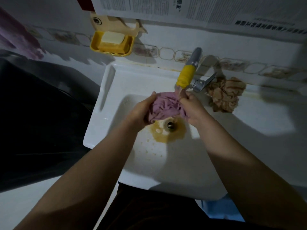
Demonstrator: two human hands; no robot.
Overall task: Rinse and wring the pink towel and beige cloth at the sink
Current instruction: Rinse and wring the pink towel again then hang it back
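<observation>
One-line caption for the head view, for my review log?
Both hands, left hand and right hand, grip the pink towel under the tap; beige cloth waits.

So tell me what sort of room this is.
Most likely a home bathroom or washroom. A white basin with a tap stands against a tiled wall, where a yellow soap dish holds bar soap. Both hands grip a pink towel under the tap.

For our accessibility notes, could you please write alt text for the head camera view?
Both hands, left hand and right hand, grip a bunched pink towel under the tap over a white sink. A crumpled beige cloth lies on the sink's ledge right of the tap.
</observation>
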